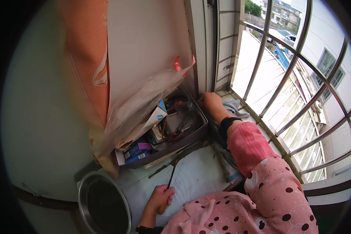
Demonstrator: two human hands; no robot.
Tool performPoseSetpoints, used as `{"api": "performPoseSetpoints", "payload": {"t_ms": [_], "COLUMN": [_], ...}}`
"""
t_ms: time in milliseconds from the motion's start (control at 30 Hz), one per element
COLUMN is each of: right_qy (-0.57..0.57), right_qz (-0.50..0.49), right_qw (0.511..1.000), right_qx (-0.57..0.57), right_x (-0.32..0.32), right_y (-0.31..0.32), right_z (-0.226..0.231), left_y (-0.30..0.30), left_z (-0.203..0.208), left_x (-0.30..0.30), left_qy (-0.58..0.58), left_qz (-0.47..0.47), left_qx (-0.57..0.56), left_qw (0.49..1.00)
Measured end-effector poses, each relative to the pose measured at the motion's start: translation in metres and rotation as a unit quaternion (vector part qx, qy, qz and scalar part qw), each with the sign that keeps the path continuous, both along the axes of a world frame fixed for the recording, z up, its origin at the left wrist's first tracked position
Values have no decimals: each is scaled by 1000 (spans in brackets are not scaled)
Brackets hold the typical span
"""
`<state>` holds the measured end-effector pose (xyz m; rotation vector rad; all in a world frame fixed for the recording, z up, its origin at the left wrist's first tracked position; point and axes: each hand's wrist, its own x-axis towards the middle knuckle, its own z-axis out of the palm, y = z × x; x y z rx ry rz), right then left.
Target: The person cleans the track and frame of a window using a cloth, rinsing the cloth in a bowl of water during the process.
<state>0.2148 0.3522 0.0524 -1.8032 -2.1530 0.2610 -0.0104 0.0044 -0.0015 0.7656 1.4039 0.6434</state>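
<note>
Jutting from the left hand point(159, 198), a slender tool point(171, 175)

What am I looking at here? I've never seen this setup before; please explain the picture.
There is no machine: these are a person's bare hands, seen from a camera worn on their head, looking down. Its wide lens bends straight edges.

The left hand grips a thin tool above a pale surface. The right hand is by the box's right corner, near a cloth; I can't tell whether it holds anything.

The box contains wires and cartons, with a clear bag by it. A metal basin is lower left.
</note>
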Motion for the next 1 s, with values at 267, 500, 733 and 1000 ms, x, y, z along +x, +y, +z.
{"api": "performPoseSetpoints", "payload": {"t_ms": [267,500,733,1000], "right_qy": [-151,-349,-340,-125], "right_qz": [111,274,85,128], "right_qw": [973,844,932,984], "right_qx": [-132,-301,-93,14], "right_x": [62,102,87,45], "right_y": [-69,-101,-63,-60], "right_z": [21,37,129,-3], "left_y": [-3,1,2,2], "left_z": [1,-1,2,0], "left_x": [0,1,0,-3], "left_qy": [-28,-38,-33,-39], "left_qz": [15,6,4,6], "left_qx": [10,29,33,18], "left_qw": [999,999,999,999]}}
